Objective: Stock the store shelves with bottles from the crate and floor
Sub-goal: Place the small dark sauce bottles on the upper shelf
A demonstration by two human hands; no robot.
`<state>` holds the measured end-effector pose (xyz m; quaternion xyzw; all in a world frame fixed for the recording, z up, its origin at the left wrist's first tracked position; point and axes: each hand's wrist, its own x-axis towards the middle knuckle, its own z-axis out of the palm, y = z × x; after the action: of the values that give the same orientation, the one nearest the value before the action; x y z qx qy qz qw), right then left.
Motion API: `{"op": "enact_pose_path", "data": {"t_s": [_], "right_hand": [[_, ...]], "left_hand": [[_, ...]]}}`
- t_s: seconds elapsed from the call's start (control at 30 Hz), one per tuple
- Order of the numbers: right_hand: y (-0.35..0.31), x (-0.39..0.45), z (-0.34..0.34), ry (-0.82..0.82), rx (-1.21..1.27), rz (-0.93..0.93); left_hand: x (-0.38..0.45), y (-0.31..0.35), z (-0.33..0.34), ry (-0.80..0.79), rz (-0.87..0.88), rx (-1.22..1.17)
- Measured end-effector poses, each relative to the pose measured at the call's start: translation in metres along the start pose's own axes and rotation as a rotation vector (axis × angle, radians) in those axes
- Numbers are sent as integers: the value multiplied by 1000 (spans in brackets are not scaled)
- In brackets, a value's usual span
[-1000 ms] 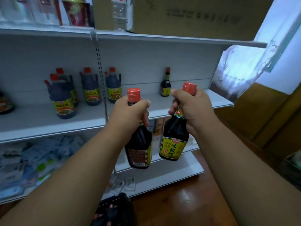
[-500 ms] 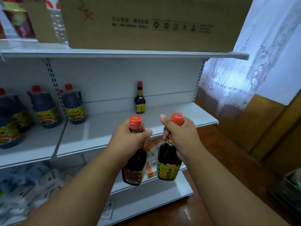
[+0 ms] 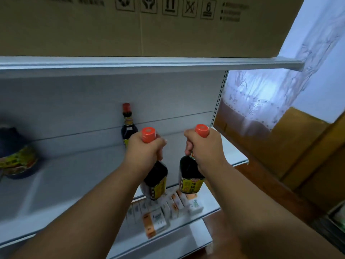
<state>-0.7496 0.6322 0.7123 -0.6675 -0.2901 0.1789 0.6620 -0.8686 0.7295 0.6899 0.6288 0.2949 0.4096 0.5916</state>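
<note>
Closing in on the middle shelf (image 3: 78,176) now: half a second ago seen from farther back with three big jugs showing at left, now filling the view, with only one big jug (image 3: 15,157) left at the left edge. Carrying two dark bottles by their necks, both raised from below shelf level to about the height of the shelf's near edge. Left hand (image 3: 144,150) clamping round the neck of the left bottle (image 3: 155,181), just under its red cap; right hand (image 3: 202,146) clamping the same way on the right bottle (image 3: 190,176). Holding the pair side by side, near each other but apart, both hanging in air in front of the shelf edge, the left one tilting, neither yet resting on the shelf. Meaning, as a judgement: carrying nearly done, setting-down step coming, most likely beside the single small bottle (image 3: 128,124) standing upright far back against the shelf's rear panel, just beyond the left hand. Counting: two bottles in hand, one small bottle shelved, one large jug in view, one cardboard box (image 3: 149,30) on the top shelf, a row of small cartons (image 3: 155,218) on the lower shelf, too blurred for numbering exactly. Seeing no crate here.
</note>
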Motion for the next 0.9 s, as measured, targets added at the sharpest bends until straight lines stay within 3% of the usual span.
{"op": "enact_pose_path", "data": {"t_s": [0.3, 0.57, 0.7, 0.9], "right_hand": [[57, 112, -12, -231, 54, 98], [81, 151, 4, -355, -37, 105], [84, 165, 19, -395, -112, 21], [100, 177, 29, -323, -363, -127]], "left_hand": [[67, -44, 43, 134, -94, 121], [88, -65, 48, 169, -155, 187], [110, -71, 40, 89, -77, 201], [143, -69, 17, -66, -175, 339]]}}
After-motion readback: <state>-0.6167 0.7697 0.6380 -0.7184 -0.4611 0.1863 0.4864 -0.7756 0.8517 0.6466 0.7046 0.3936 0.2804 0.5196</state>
